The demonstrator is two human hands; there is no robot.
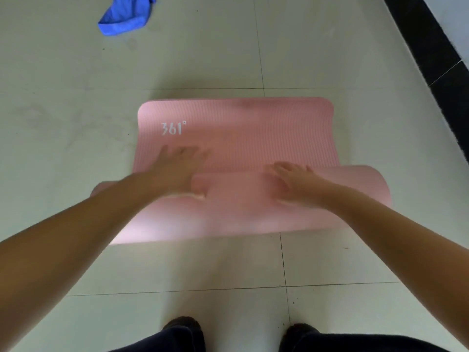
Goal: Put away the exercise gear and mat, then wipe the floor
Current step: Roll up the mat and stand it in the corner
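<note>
On the tiled floor [76, 102] before my knees lies the pink yoga mat [241, 128], mostly rolled. Both grips spread flat: left hand [177, 168] and right hand [291, 184] press the roll. I should push evenly, keeping edges aligned. Beyond lies a blue cloth [124, 15].

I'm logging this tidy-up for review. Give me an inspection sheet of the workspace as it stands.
Surface: pale tiled floor with faint smudges and dark grout lines.
Job's things: pink mat, partly rolled; the roll lies at the near end, a flat stretch marked 361° beyond it.
Clutter: crumpled blue cloth on the floor, far left, apart from the mat.
Hands: left hand and right hand both flat, fingers spread, pressing on the roll; somewhat blurred.
Cables: nothing seen.
Surroundings: dark strip along the floor's right edge; the person's dark trousers at the bottom.
</note>
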